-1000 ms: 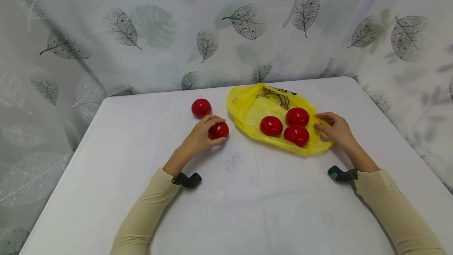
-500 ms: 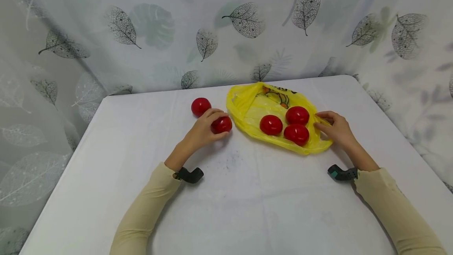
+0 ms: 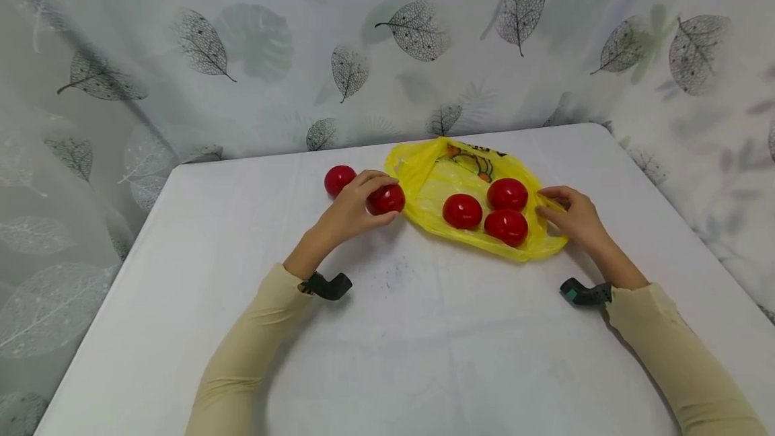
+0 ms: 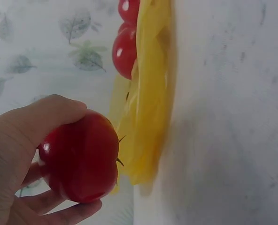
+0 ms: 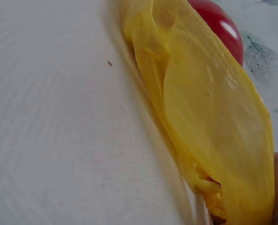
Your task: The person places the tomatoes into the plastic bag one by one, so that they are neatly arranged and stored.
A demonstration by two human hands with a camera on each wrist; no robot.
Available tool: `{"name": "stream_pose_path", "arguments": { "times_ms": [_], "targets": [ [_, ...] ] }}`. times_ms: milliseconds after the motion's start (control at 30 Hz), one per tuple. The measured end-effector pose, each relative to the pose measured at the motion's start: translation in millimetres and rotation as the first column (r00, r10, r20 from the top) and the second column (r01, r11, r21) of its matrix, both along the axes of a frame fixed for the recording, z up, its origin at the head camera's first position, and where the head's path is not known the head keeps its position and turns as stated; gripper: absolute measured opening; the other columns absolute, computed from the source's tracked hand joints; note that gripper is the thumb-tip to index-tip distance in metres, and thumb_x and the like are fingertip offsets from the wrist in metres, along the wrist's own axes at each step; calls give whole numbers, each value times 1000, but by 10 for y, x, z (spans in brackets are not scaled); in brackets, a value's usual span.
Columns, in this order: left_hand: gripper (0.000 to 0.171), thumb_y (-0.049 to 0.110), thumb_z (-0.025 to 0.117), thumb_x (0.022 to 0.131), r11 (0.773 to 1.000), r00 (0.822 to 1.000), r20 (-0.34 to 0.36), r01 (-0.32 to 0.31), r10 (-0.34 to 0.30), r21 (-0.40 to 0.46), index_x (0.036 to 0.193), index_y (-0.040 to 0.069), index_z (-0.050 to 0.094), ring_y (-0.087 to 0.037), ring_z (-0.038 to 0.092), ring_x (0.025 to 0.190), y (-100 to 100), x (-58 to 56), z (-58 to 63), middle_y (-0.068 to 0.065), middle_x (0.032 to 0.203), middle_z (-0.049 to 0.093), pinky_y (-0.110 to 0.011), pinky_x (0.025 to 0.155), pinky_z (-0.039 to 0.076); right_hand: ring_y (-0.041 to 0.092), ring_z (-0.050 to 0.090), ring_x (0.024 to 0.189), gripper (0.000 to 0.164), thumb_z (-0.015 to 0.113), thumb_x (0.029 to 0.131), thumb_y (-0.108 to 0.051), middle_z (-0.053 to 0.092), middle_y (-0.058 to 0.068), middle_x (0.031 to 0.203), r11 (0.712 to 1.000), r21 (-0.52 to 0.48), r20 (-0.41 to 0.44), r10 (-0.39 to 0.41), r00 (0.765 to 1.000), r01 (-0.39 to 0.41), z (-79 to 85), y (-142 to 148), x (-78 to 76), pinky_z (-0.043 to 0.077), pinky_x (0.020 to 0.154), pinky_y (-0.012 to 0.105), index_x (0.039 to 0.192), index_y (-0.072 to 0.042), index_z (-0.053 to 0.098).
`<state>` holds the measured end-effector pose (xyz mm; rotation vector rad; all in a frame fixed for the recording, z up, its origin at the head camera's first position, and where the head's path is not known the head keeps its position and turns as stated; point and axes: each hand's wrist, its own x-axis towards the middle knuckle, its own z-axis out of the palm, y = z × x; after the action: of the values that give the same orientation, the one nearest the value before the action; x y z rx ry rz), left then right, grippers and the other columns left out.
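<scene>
Tomato (image 3: 385, 200) gripped between thumb and fingers of the left hand (image 3: 348, 212), just beside a yellow bag (image 3: 416, 177). The right hand (image 3: 575, 217) pinches the bag's right edge. Three tomatoes (image 3: 463, 211) lie within its rim; another tomato (image 3: 338, 179) rests on the table (image 3: 393, 369), beyond the left hand.

I count five tomatoes (image 3: 463, 212), one yellow bag (image 3: 418, 170) and one table (image 3: 514, 355); of my own I count two wrist cameras (image 3: 329, 286), two sleeves (image 3: 242, 355), one left hand (image 3: 346, 212) and one right hand (image 3: 576, 216).
</scene>
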<state>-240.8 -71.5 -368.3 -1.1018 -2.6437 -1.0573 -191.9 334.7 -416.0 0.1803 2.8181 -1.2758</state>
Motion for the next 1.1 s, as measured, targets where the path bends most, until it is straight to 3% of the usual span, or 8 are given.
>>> {"name": "stream_pose_path", "arguments": {
  "times_ms": [400, 1100],
  "targets": [
    [53, 19, 79, 82, 998, 998, -8, 58, -58, 34, 129, 5, 59, -26, 50, 124, 250, -141, 49, -13, 133, 53, -39, 98, 51, 43, 46, 122, 50, 57, 99, -26, 47, 29, 135, 1000, 17, -11, -3, 1000, 4, 28, 15, -20, 39, 106, 55, 137, 5, 46],
    [55, 21, 77, 85, 997, 992, 94, 81, -80, -15, 134, 8, 56, -27, 48, 125, 743, -423, -2, -13, 137, 49, -39, 96, 52, 42, 47, 123, 49, 58, 98, -25, 48, 28, 136, 1000, 3, -6, -11, 1000, 11, -7, 30, -1, 40, 106, 54, 136, 4, 47]
  ]
}}
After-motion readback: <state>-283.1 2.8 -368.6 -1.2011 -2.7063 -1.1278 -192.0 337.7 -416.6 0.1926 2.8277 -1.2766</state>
